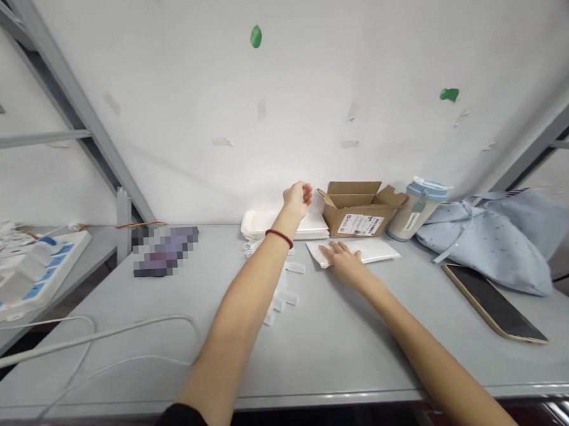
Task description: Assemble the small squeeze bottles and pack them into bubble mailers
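Observation:
My left hand (298,197), with a red bead bracelet on the wrist, is raised over a stack of white sheets (266,223) at the back of the grey table (320,344). Its fingers are curled in; what they hold, if anything, is hidden. My right hand (343,261) lies flat with spread fingers on a white flat packet (375,249) in front of an open cardboard box (358,209). Several small white strips (284,295) lie on the table under my left forearm.
A pale blue lidded cup (418,209) stands right of the box, beside a blue cloth bag (486,240). A phone (492,304) lies near the right front. A power strip (30,271) and white cables (105,340) sit at left, with a blurred dark object (165,251).

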Tool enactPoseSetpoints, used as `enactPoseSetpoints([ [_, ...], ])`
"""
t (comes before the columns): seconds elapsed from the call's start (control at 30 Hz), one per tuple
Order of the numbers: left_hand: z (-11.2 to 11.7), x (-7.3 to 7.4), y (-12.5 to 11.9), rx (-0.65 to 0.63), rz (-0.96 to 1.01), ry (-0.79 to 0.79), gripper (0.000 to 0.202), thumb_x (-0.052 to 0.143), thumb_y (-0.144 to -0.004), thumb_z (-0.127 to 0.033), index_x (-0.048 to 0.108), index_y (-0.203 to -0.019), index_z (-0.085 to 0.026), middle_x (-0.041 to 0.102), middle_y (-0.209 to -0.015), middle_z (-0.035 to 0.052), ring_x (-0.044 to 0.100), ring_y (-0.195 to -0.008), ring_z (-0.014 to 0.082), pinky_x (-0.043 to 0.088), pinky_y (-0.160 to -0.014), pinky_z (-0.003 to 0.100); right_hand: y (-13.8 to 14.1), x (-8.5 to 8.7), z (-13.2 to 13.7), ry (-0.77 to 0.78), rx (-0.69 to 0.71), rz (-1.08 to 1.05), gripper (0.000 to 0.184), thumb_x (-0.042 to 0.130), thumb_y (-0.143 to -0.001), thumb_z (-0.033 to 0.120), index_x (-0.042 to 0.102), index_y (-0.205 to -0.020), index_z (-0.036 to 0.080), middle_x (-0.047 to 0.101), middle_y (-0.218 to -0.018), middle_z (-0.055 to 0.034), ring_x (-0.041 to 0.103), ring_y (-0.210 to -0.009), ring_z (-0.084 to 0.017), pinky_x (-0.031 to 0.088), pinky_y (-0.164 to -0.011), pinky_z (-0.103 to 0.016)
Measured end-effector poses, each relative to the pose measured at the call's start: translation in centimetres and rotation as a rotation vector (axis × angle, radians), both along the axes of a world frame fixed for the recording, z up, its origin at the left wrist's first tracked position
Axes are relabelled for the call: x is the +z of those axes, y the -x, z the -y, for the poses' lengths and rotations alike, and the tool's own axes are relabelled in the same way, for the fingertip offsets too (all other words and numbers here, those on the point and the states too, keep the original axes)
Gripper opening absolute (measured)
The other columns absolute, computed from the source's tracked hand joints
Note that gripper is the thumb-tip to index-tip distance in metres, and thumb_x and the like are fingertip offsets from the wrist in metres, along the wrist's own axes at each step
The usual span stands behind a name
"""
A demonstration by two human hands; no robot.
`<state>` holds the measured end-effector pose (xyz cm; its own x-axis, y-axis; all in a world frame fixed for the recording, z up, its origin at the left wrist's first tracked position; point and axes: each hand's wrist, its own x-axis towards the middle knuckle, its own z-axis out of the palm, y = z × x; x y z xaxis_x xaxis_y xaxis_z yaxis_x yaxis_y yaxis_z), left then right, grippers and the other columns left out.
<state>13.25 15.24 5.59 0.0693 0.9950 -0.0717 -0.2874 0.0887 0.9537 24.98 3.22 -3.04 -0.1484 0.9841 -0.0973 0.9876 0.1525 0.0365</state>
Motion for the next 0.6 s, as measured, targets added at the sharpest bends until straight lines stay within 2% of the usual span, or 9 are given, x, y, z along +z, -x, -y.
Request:
enactPoseSetpoints([
  [0.07, -0.3, 0.1, -0.7, -0.03, -0.113, -0.047, 0.031, 0.053, -0.088, -0.031, 0.053, -0.114, -0.014, 0.057, -0.113, 0.0085, 0.059, -0.094, 0.0197, 0.051, -0.079, 0.04, 0.1, 0.1, 0.1, 0.004, 0.001, 0.011, 0.059, 0.034, -0.085, 0.005, 0.027, -0.141, 0.022, 0.026, -0.146, -0.0169, 0.022, -0.133, -0.033, 0.03, -0.092, -0.065],
  [0.13, -0.5, -0.1, 0.1, -0.052, -0.258, -0.118, 0.025, 0.054, -0.087, -0.029, 0.057, -0.105, -0.012, 0.061, -0.102, 0.008, 0.06, -0.087, 0.0179, 0.051, -0.075, 0.036, 0.2, 0.2, 0.2, 0.002, -0.003, 0.017, 0.059, 0.035, -0.085, 0.005, 0.028, -0.141, 0.021, 0.027, -0.146, -0.0172, 0.022, -0.133, -0.033, 0.03, -0.092, -0.065],
  [0.2, -0.5, -0.3, 2.2, -0.052, -0.427, -0.212, 0.016, 0.055, -0.082, -0.022, 0.063, -0.082, -0.008, 0.064, -0.081, 0.009, 0.061, -0.075, 0.0173, 0.049, -0.071, 0.033, 0.3, 0.3, 0.3, 0.001, -0.008, 0.009, 0.059, 0.035, -0.084, 0.003, 0.031, -0.14, 0.02, 0.029, -0.145, -0.0183, 0.023, -0.133, -0.034, 0.031, -0.091, -0.065],
  [0.3, -0.1, -0.9, 7.0, -0.05, -0.696, -0.379, 0.011, 0.059, -0.071, -0.016, 0.062, -0.061, -0.013, 0.063, -0.065, 0.0046, 0.059, -0.073, 0.0186, 0.045, -0.074, 0.032, 0.4, 0.1, 0.3, -0.015, -0.006, -0.013, 0.061, 0.033, -0.081, -0.002, 0.031, -0.14, 0.016, 0.028, -0.145, -0.0199, 0.022, -0.133, -0.035, 0.029, -0.092, -0.065],
  [0.43, 0.9, -3.3, 12.0, -0.098, -0.97, -0.536, 0.004, 0.064, -0.063, -0.021, 0.065, -0.061, -0.018, 0.067, -0.072, 0.0037, 0.059, -0.083, 0.0223, 0.041, -0.085, 0.034, 0.4, -0.1, 0.1, -0.001, -0.015, 0.015, 0.068, 0.03, -0.077, -0.007, 0.029, -0.141, 0.016, 0.026, -0.146, -0.0192, 0.021, -0.134, -0.036, 0.029, -0.092, -0.065],
  [0.53, 1.2, -5.7, 13.5, -0.121, -1.092, -0.605, 0.01, 0.065, -0.061, -0.025, 0.067, -0.069, -0.018, 0.068, -0.084, 0.0058, 0.058, -0.088, 0.0241, 0.041, -0.087, 0.035, 0.6, -0.1, 0.1, -0.009, -0.029, 0.014, 0.07, 0.03, -0.075, -0.007, 0.028, -0.141, 0.015, 0.026, -0.146, -0.0191, 0.021, -0.134, -0.035, 0.029, -0.092, -0.065],
  [0.6, 1.0, -6.7, 13.7, -0.119, -1.147, -0.636, 0.014, 0.064, -0.064, -0.026, 0.068, -0.074, -0.017, 0.068, -0.088, 0.0073, 0.058, -0.089, 0.0237, 0.042, -0.085, 0.034, 0.8, -0.1, 0.1, -0.011, -0.042, 0.017, 0.071, 0.029, -0.074, -0.008, 0.027, -0.142, 0.015, 0.026, -0.146, -0.0189, 0.02, -0.134, -0.035, 0.028, -0.093, -0.066],
])
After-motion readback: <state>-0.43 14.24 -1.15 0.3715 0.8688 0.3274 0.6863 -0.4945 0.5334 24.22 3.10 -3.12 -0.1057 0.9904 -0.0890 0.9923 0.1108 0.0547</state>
